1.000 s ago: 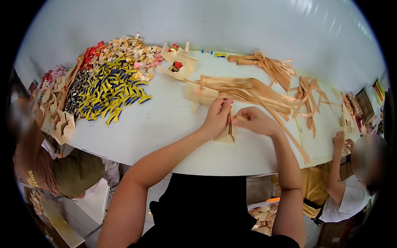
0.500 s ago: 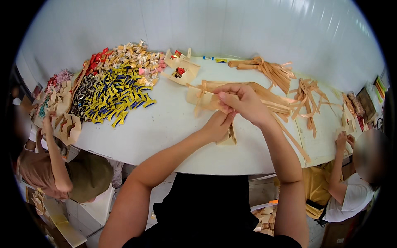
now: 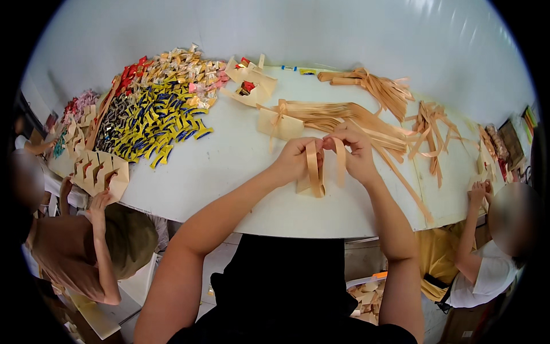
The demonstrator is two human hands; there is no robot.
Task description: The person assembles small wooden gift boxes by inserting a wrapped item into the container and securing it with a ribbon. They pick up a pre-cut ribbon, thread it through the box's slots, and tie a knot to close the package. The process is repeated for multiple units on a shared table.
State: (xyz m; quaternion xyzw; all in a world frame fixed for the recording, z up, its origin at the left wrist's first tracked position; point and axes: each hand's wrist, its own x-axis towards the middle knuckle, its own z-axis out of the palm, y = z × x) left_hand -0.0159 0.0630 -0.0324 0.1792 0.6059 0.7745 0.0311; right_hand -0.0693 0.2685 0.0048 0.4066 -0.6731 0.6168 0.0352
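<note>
A peach ribbon [image 3: 314,170] runs down from my fingers over a small cream paper box [image 3: 302,186] that stands on the white table [image 3: 258,206] close to its front edge. My left hand [image 3: 294,161] pinches this ribbon near its top. My right hand [image 3: 354,152] is closed on it too, and one ribbon end hangs below its fingers. The fingertips of both hands nearly meet above the box. Just beyond them lies another cream box [image 3: 281,125] with a tied ribbon around it. An open cream box [image 3: 252,83] with red-wrapped sweets sits farther back.
Bundles of peach ribbons [image 3: 326,114] spread behind and right of my hands, with more ribbons [image 3: 429,129] farther right. A large heap of wrapped candies [image 3: 154,117] covers the left. Co-workers handle a row of cream boxes [image 3: 103,172] at left and boxes at right.
My hands have come nearer and lower, from beside the tied box to above the small box. The ribbon now shows as a loop with a hanging end. The left co-worker's boxes have shifted.
</note>
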